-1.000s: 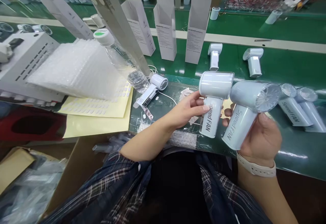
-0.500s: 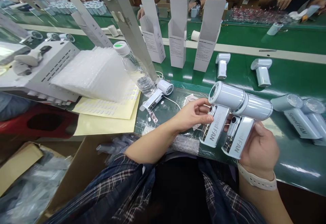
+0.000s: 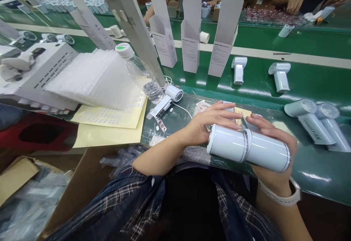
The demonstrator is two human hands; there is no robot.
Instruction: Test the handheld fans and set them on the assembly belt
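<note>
I hold two pale blue handheld fans side by side over the front edge of the green bench. Their round heads face me, end to end. My left hand (image 3: 210,122) grips the left fan (image 3: 226,144) from above, fingers over its handle. My right hand (image 3: 270,131) holds the right fan (image 3: 267,151), with a white watch strap on that wrist. The handles point away from me and are mostly hidden behind the heads.
Two more fans (image 3: 315,122) lie at the right. Another fan (image 3: 166,100) with a white cable lies by a water bottle (image 3: 139,73). Two fans (image 3: 238,69) and three open white cartons (image 3: 190,34) stand on the belt. Bubble bags (image 3: 93,78) and sticker sheets (image 3: 109,118) lie left. Other people work across the belt.
Both fans have tipped forward and down toward me, so the heads now face me and the handles with lettering turned away. My left hand shifted on top of the left fan.
</note>
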